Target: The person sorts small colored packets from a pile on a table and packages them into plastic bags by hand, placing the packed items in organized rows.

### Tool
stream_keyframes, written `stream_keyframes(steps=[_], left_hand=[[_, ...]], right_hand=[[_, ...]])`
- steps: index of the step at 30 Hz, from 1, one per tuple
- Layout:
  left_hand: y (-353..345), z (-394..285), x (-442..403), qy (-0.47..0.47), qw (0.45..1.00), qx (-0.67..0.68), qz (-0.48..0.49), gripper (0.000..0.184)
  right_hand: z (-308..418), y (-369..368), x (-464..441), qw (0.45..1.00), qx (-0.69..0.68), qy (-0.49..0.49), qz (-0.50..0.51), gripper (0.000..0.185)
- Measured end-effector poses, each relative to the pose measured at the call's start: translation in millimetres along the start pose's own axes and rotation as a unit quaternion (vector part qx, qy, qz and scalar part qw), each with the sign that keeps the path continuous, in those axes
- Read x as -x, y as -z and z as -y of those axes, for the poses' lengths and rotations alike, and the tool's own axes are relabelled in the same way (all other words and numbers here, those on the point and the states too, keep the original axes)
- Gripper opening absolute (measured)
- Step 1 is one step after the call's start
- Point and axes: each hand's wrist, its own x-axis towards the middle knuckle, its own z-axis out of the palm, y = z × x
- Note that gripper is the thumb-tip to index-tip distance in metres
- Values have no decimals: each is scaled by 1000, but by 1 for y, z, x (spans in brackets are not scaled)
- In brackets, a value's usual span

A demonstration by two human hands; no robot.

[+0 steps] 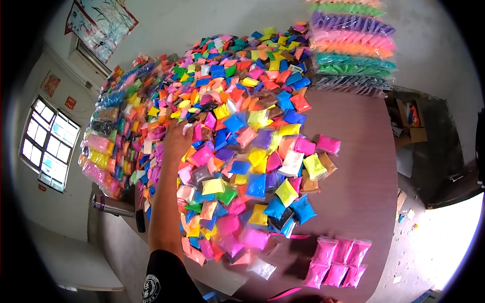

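Note:
My left hand [180, 137] reaches over the middle of a large heap of small colored plastic packets [247, 136]. Its fingers are bent down among them, beside a pale packet [187, 128] and a magenta one [209, 120]; what lies inside the grip is partly hidden. At the bottom edge only a sliver of my right hand [331, 300] shows, its fingers cut off by the frame. Just above it, several pink packets [335, 262] lie in two neat rows on the brown table [358, 166]. A thin pink strip [285, 294] is to their left.
Clear bags of sorted packets [352, 48] are stacked at the back right. More bagged packets [101, 146] pile up at the left. A steel flask [113, 205] is by the table's left edge. A cardboard box [410, 121] stands beyond the right edge.

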Motion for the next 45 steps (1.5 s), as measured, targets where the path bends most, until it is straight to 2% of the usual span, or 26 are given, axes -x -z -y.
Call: stream_keyframes(steps=[5, 8, 10, 11, 13, 14, 16, 18, 20, 29, 32, 36, 38, 39, 41, 42, 44, 45], left_hand=[[6, -11, -1, 4, 1000, -14, 5, 38], [2, -9, -1, 23, 999, 39, -21, 38], [6, -2, 1, 50, 989, 133, 33, 39], [7, 3, 0, 51, 990, 131, 33, 39], [4, 12, -1, 134, 963, 217, 88, 37], [2, 17, 2, 135, 963, 216, 88, 37], [2, 22, 8, 128, 931, 326, 100, 34], [8, 15, 14, 145, 921, 349, 98, 32], [19, 5, 17, 196, 888, 405, 94, 31], [49, -23, 19, 284, 854, 428, 79, 25], [39, -14, 23, 266, 848, 455, 58, 24], [25, 4, 25, 286, 842, 453, 62, 23], [4, 22, 27, 211, 895, 392, -21, 25], [1, 30, 28, 211, 895, 392, -21, 25], [4, 32, 27, 169, 944, 282, -22, 28], [6, 32, 28, 168, 944, 282, -22, 28], [21, 18, 27, 178, 975, 131, 14, 22], [18, 17, 28, 177, 975, 132, 14, 22]], right_hand=[[0, -2, -3, 1000, 3, 2, -1, 28], [-2, -2, -4, 1000, 6, 1, 0, 28], [-2, -3, -5, 1000, 6, 0, 1, 28], [-2, -3, -4, 1000, 4, 0, 2, 27], [-2, -2, -5, 1000, 3, 0, 3, 27], [-2, -2, -6, 1000, 4, 0, 3, 27], [-2, -2, -5, 1000, 3, 1, 2, 27], [-2, -1, -4, 1000, 4, 1, 1, 27], [-1, -2, -3, 1000, 3, 2, 2, 27], [1, 2, 3, 1000, 1, -4, 1, 26], [2, 2, 5, 1000, 0, -6, 2, 26], [3, 2, 7, 1000, 0, -9, 3, 25], [4, 3, 7, 1000, 0, -9, 1, 25], [4, 3, 8, 1000, 0, -9, 1, 25], [4, 2, 8, 1000, 1, -11, 0, 25], [5, 2, 8, 1000, 1, -11, -1, 25], [5, 2, 9, 1000, 1, -12, -2, 25], [6, 2, 9, 1000, 1, -14, -2, 24]])
